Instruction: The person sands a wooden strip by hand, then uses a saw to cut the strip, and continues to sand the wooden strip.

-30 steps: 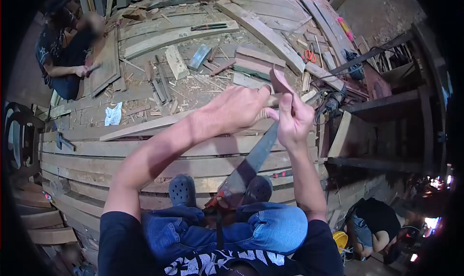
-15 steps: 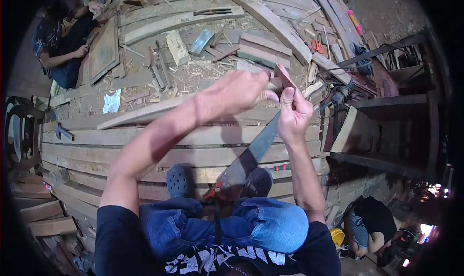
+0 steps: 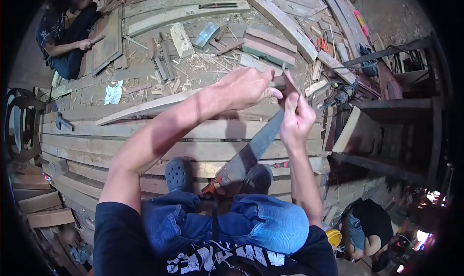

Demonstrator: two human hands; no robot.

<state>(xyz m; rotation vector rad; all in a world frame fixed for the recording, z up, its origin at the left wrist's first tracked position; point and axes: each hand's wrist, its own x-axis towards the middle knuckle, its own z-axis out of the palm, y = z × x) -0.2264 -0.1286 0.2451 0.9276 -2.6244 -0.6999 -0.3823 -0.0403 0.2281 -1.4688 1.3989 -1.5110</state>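
Observation:
My right hand (image 3: 297, 117) pinches a thin, flat reddish-brown piece (image 3: 291, 84), thumb on its face; it looks like wood. Close to its left edge, my left hand (image 3: 250, 89) is closed with the thumb pointing right. Whatever its fingers grip is mostly hidden; a small pale tip shows near the piece. A handsaw (image 3: 249, 152) slants up between my feet, its orange handle near my knees and its blade end just below my hands.
Slatted boards (image 3: 116, 145) lie under my feet. Ahead are a stack of wood blocks (image 3: 268, 48), orange-handled scissors (image 3: 322, 44) and a long plank (image 3: 188, 18). A person (image 3: 65, 46) works at the upper left; another (image 3: 369, 227) is at the lower right. A dark shelf frame (image 3: 391, 131) stands right.
Both hands have shifted slightly to the right, still close together, with the reddish-brown piece still in my right hand. The view has moved a little. The saw stays between my feet.

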